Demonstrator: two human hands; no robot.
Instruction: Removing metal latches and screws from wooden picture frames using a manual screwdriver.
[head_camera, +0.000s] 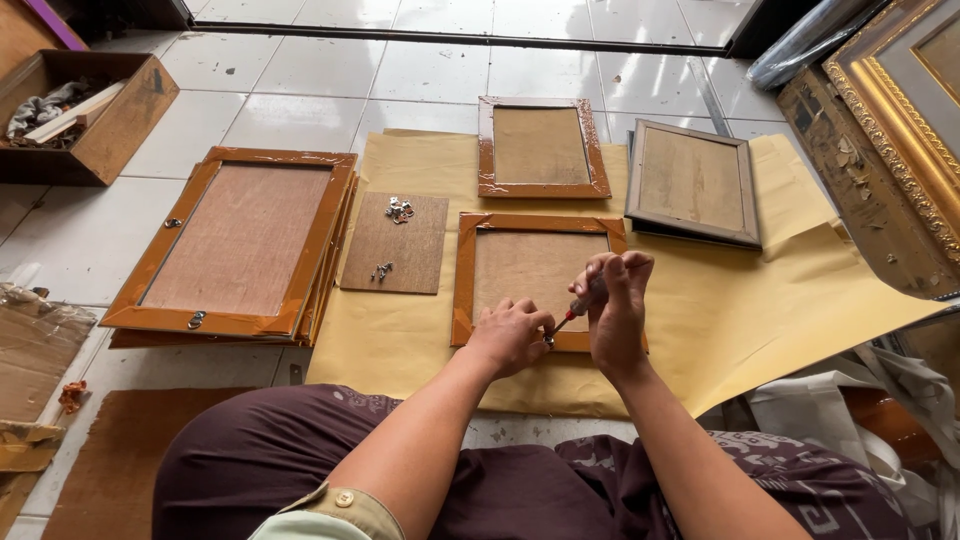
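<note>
Tiled floor (300, 80), frames around; right hand (615, 310) grip pinching screwdriver (578, 308), left hand (510, 335) pressed on frame (535, 225)

The picture frame (535, 280) under the hands shows a matt, fibrous brown backing board edged with glossy orange-brown tape. It lies on smooth, matt yellow-brown paper (740, 320) with soft creases. Left of that frame, a loose wooden board (395, 243) looks dull and grainy, with small shiny metal fittings (399, 209) on it. Beyond the frame, the white floor tiles (430, 70) are glossy. Far right of it, an ornate frame (895, 100) has a gleaming gold finish.
</note>
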